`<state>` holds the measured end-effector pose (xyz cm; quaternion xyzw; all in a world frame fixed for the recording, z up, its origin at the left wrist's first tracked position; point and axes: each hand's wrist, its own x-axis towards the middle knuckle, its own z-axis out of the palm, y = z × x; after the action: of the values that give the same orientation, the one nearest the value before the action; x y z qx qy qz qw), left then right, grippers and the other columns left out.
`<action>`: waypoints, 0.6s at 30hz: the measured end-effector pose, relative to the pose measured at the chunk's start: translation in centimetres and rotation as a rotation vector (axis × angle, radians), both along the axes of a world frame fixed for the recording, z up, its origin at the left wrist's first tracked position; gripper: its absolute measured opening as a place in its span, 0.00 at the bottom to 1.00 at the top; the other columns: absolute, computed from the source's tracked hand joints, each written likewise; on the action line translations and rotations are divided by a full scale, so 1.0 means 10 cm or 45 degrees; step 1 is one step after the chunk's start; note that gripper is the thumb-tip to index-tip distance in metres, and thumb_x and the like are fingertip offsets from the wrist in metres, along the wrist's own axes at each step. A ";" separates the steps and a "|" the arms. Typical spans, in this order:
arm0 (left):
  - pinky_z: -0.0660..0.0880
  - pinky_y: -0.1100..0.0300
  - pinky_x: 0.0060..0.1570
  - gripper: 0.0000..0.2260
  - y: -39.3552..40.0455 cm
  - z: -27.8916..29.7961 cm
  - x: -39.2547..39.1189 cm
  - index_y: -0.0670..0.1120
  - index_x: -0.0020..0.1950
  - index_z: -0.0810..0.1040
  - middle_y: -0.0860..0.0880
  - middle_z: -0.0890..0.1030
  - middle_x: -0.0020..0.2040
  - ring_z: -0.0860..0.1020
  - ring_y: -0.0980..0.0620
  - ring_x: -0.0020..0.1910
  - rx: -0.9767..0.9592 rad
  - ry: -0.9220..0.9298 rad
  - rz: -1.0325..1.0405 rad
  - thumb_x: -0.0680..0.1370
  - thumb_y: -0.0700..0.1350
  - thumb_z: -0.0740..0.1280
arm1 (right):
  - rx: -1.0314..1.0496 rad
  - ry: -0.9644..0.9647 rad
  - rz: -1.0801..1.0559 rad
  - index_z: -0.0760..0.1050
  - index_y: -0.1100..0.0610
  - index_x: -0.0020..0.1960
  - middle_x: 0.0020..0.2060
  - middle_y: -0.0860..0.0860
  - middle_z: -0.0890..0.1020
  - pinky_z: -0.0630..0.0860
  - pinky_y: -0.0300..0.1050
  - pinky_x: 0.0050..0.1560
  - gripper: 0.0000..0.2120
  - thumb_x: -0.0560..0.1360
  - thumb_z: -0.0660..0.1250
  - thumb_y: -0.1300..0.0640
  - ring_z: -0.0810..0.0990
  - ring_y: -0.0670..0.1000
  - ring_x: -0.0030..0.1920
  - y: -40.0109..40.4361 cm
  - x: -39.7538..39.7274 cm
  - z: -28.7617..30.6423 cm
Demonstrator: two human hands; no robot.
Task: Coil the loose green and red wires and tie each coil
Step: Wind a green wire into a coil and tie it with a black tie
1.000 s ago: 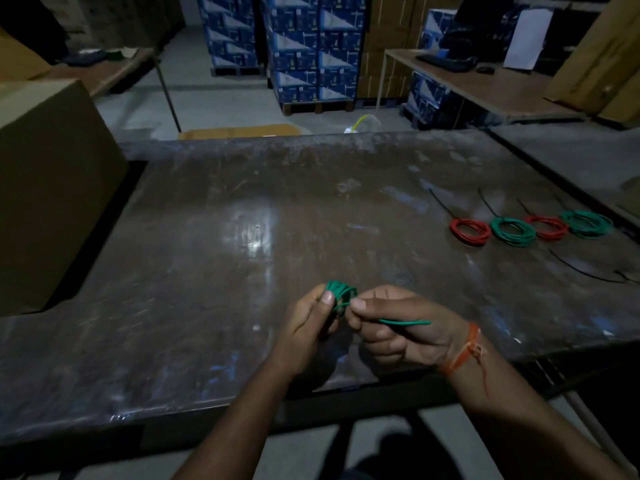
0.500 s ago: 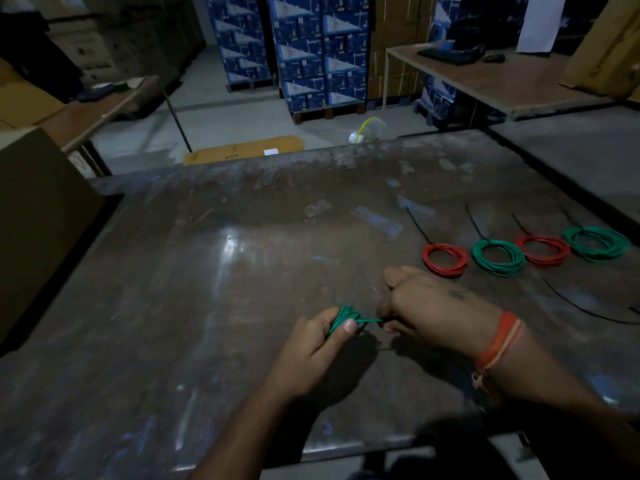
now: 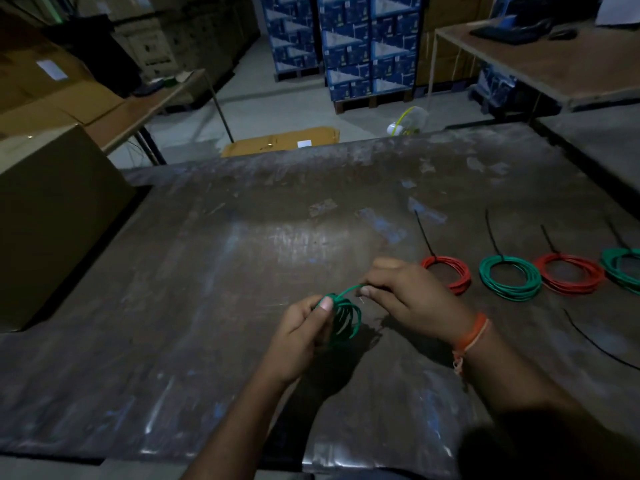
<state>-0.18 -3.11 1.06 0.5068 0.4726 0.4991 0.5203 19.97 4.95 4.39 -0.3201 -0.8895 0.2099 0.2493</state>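
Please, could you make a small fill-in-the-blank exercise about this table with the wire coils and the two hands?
1. The left hand grips a coil of ____ wire.
2. The right hand pinches the wire's loose ____.
3. The finished coils lie in a row of ____.
4. Each finished coil is bound with a ____ tie.

Missing words: green; end; four; black
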 end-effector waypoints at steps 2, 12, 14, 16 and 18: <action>0.54 0.67 0.24 0.16 0.05 0.02 0.00 0.47 0.36 0.66 0.51 0.60 0.26 0.55 0.56 0.23 -0.052 -0.151 0.046 0.79 0.52 0.64 | -0.105 0.129 -0.013 0.81 0.55 0.49 0.40 0.45 0.77 0.71 0.41 0.42 0.10 0.81 0.63 0.53 0.76 0.44 0.43 -0.02 -0.05 -0.03; 0.56 0.69 0.20 0.15 0.19 0.01 0.00 0.46 0.36 0.73 0.54 0.56 0.24 0.52 0.57 0.19 -0.261 -0.960 -0.226 0.75 0.53 0.74 | -0.516 0.568 -0.130 0.72 0.54 0.50 0.31 0.48 0.73 0.69 0.47 0.34 0.04 0.80 0.67 0.60 0.70 0.47 0.32 -0.08 -0.24 -0.17; 0.57 0.69 0.19 0.15 0.19 0.01 0.00 0.46 0.37 0.73 0.54 0.56 0.24 0.52 0.57 0.19 -0.282 -1.012 -0.238 0.76 0.53 0.72 | -0.633 0.608 -0.129 0.74 0.55 0.46 0.31 0.48 0.74 0.70 0.45 0.35 0.05 0.79 0.68 0.62 0.71 0.46 0.33 -0.07 -0.22 -0.20; 0.56 0.68 0.18 0.15 0.20 0.03 0.01 0.46 0.36 0.72 0.54 0.55 0.24 0.51 0.57 0.19 -0.316 -1.061 -0.156 0.79 0.53 0.66 | -0.691 0.574 -0.088 0.76 0.55 0.44 0.33 0.52 0.77 0.72 0.48 0.38 0.07 0.78 0.67 0.65 0.74 0.47 0.36 -0.07 -0.21 -0.23; 0.54 0.68 0.17 0.17 0.23 0.07 0.02 0.46 0.35 0.71 0.54 0.53 0.24 0.50 0.57 0.20 -0.347 -1.076 -0.046 0.81 0.52 0.59 | -0.590 0.427 -0.041 0.77 0.57 0.42 0.35 0.55 0.78 0.74 0.54 0.40 0.07 0.76 0.64 0.65 0.75 0.46 0.38 -0.08 -0.19 -0.24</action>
<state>0.02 -0.84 1.79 0.1934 0.2710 0.5865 0.7384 18.02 4.13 1.98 -0.3436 -0.7590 0.4536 0.3163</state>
